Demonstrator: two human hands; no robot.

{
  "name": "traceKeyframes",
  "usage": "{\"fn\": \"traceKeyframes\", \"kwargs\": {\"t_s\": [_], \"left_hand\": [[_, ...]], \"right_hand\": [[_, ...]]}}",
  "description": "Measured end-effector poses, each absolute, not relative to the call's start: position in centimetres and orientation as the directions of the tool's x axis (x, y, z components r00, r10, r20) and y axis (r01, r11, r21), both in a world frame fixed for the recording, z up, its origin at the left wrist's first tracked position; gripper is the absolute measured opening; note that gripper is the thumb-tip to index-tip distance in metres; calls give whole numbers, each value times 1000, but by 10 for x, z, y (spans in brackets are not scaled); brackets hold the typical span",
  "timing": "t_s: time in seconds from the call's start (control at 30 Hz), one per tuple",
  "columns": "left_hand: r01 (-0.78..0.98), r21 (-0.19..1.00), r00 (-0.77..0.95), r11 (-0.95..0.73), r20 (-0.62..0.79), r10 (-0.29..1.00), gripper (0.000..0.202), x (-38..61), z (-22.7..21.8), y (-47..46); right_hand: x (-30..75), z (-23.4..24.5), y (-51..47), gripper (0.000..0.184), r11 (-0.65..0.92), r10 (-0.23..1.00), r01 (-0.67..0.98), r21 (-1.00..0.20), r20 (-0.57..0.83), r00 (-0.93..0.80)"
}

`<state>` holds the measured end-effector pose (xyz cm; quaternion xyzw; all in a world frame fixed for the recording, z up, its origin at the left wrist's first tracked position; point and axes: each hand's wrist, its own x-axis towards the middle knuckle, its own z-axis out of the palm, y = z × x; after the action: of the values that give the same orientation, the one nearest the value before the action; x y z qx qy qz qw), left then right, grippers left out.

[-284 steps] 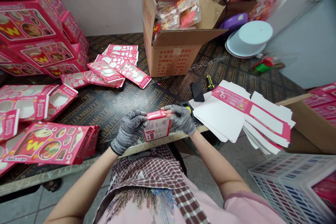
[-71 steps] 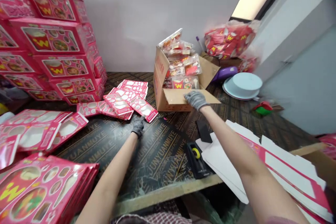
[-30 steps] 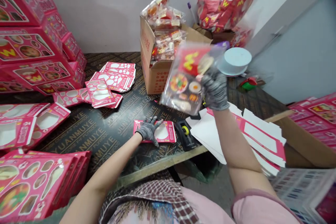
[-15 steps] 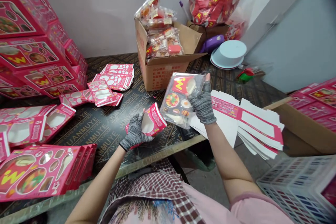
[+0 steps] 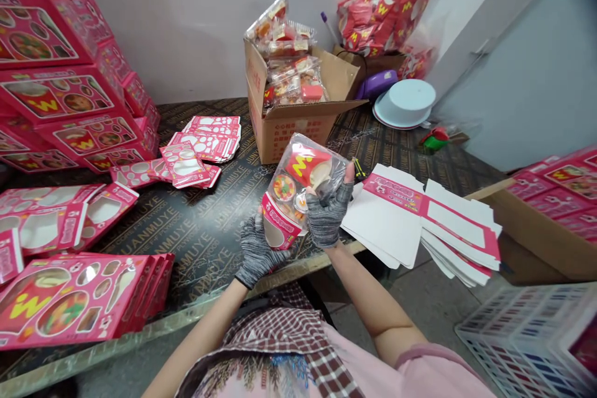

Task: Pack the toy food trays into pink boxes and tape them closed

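My left hand (image 5: 262,250), in a grey fingerless glove, is wrapped round a pink cardboard box (image 5: 281,224) with a window. My right hand (image 5: 329,214), gloved the same way, grips a clear plastic pack of toy food (image 5: 308,165) by its right side. Through the plastic I see a red fries carton with a yellow letter, a round dish and a fried egg. The lower end of the pack meets the mouth of the box; part of it lies behind or inside the box, and I cannot tell how deep.
An open carton (image 5: 291,137) of toy packs stands at the back. Filled pink boxes (image 5: 69,96) are stacked at left, finished-looking ones (image 5: 69,305) in front. Flat printed card sheets (image 5: 387,224) overhang the table edge at right, beside a white plastic crate (image 5: 522,336). Pale-blue basins (image 5: 410,96) sit behind.
My right hand has brought the toy pack left and down to the box mouth. My left hand has shifted right with the box, and the pack's lower end is now against it.
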<state>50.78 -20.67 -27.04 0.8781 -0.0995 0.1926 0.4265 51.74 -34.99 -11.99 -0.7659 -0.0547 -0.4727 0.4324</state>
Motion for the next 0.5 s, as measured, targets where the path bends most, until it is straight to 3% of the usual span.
{"fn": "traceKeyframes", "kwargs": {"t_s": [0.17, 0.37, 0.5], "left_hand": [[-355, 721, 898, -595, 441, -2, 114, 511, -266, -214], [-556, 673, 767, -488, 642, 12, 121, 510, -272, -220], [-628, 636, 708, -449, 706, 11, 122, 512, -280, -221]], "right_hand": [[514, -133, -339, 80, -568, -326, 482, -667, 720, 612], [499, -145, -353, 83, -471, -362, 530, -705, 703, 612], [513, -113, -384, 88, -345, -237, 577, -741, 663, 710]]}}
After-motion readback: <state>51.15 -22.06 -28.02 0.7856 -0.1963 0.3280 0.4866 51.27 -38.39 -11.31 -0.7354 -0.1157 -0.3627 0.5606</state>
